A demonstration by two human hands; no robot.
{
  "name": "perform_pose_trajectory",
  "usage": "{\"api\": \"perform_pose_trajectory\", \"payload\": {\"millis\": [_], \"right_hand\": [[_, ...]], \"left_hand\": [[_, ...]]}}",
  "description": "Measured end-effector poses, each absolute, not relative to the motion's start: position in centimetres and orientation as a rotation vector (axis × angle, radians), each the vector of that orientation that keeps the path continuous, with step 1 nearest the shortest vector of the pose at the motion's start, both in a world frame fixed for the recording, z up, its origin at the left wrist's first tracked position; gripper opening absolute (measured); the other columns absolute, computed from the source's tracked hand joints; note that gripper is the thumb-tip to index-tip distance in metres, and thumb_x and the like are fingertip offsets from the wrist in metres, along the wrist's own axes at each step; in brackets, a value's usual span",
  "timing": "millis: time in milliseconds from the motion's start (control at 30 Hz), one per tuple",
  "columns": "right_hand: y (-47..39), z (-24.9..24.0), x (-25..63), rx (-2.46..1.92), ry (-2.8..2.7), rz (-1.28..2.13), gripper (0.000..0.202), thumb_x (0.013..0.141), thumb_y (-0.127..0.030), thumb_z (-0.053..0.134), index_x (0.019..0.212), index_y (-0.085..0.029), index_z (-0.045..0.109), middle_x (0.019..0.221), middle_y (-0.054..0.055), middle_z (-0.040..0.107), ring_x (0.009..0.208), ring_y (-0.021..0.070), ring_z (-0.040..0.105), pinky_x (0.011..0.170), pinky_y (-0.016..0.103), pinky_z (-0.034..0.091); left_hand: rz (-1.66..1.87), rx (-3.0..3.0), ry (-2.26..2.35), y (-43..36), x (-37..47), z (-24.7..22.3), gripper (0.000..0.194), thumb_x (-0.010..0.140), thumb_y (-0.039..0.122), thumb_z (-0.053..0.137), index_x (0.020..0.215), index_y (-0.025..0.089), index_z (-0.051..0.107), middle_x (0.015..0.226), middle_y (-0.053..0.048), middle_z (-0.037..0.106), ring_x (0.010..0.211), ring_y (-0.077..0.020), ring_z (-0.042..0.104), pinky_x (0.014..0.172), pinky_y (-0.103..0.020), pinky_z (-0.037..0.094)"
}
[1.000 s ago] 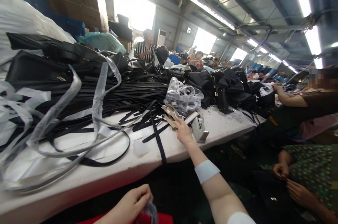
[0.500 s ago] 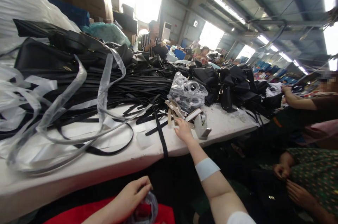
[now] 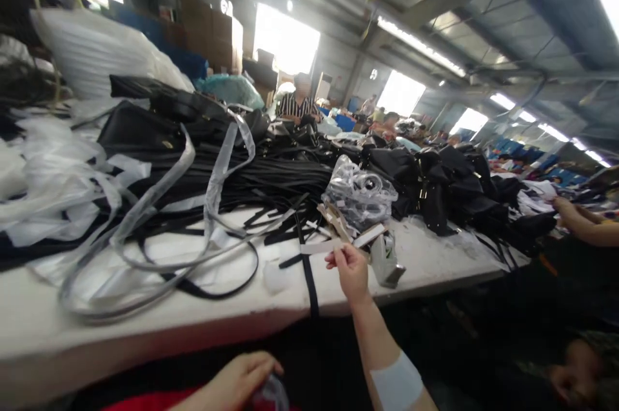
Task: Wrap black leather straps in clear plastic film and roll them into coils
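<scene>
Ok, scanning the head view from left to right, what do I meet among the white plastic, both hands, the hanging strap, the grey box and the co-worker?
Crumpled white plastic → left hand → hanging black strap → right hand → grey box → co-worker's hand.

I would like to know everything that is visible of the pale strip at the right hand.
The pale strip is narrow, flat and off-white, and looks like paper or thin card; any print is too blurred to tell. The right hand pinches its right end. From there it runs leftward, nearly level and almost straight, with its far end at the black strap, which it partly overlaps in view. It shows over the white table; whether it touches table or strap is unclear.
</scene>
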State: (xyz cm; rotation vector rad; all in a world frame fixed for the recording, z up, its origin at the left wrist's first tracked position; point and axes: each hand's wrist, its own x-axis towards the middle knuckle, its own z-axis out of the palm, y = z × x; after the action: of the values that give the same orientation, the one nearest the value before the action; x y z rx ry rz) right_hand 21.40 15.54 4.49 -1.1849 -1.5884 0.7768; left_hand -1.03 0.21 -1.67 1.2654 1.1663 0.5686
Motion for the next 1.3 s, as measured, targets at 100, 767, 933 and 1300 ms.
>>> {"api": "perform_pose_trajectory", "payload": {"millis": [100, 767, 933, 1300], "right_hand": [[9.8, 6.5, 21.2, -1.065, -1.498, 1.229, 0.031, 0.089, -0.044, 0.057, 0.078, -0.016, 0.062, 0.059, 0.002, 0.064, 0.046, 0.0128, 0.057, 0.049, 0.026, 0.051], [1.9, 4.7, 22.8, -1.196, -2.033, 1.100, 0.018, 0.090, -0.028, 0.053, 0.080, -0.018, 0.064, 0.065, 0.003, 0.068, 0.056, 0.0134, 0.062, 0.056, 0.024, 0.048], [0.6, 4.1, 21.5, -1.108, -2.339, 0.688, 0.015, 0.086, -0.023, 0.053, 0.080, -0.018, 0.065, 0.065, 0.003, 0.066, 0.060, 0.0141, 0.059, 0.060, 0.026, 0.041], [0.9, 0.6, 20.3, -1.239, -1.934, 1.141, 0.021, 0.085, -0.032, 0.061, 0.071, -0.018, 0.068, 0.071, 0.002, 0.062, 0.067, 0.0142, 0.056, 0.065, 0.026, 0.043]], "left_hand": [[0.546, 1.003, 1.093, -0.1, -0.8, -1.9, 0.053, 0.079, 0.063, 0.055, 0.096, 0.016, 0.071, 0.076, -0.005, 0.070, 0.061, -0.0173, 0.061, 0.057, -0.028, 0.047], [0.483, 0.699, 1.011, 0.1, -0.6, -2.7, 0.057, 0.076, 0.061, 0.063, 0.108, 0.014, 0.068, 0.066, -0.005, 0.071, 0.041, -0.0106, 0.054, 0.041, -0.021, 0.038], [0.484, 0.710, 1.032, 0.0, -0.6, -2.8, 0.057, 0.078, 0.061, 0.060, 0.109, 0.014, 0.067, 0.070, -0.006, 0.073, 0.045, -0.0123, 0.056, 0.046, -0.023, 0.041], [0.597, 1.484, 1.140, -1.0, 0.2, 1.3, 0.037, 0.087, 0.046, 0.052, 0.071, 0.016, 0.066, 0.073, -0.002, 0.064, 0.069, -0.0160, 0.057, 0.067, -0.026, 0.043]]}}
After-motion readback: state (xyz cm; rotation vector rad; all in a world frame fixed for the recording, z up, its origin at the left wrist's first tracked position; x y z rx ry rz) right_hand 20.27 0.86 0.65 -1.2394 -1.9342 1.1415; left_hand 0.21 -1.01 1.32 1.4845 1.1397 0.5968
